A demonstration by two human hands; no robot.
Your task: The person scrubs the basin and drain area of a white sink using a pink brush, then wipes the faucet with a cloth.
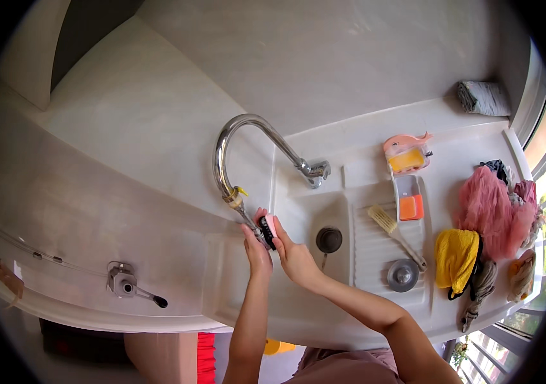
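View from above a white sink (298,301), w/ the person's two bare forearms coming up from the lower edge. Both hands meet under the mouth of a curved chrome tap (234,137). The left hand (255,246) is curled, fingers closed near the tap's nozzle and against a small pink brush w/ black bristles (267,229). The right hand (293,256) is closed around that same brush from the right side; the brush sits btwn the two hands, at their fingertips, right below the tap's outlet. Exact grip of the left hand on brush vs. nozzle can't be told.

In the basin, just right of the hands, a dark round drain (329,239). On the ribbed drainboard: a scrub brush w/ pale yellow bristles (391,230) and a round metal plug (403,275). Further back, a pink whale-shaped holder w/ a yellow sponge (406,153), and a clear tray w/ an orange sponge (410,203). At the right edge, a pink frilly cloth (490,211), a yellow cloth (455,256), and a grey rolled towel (483,97) near the window. Lower left, a small metal valve w/ black handle (129,285) on the wall.
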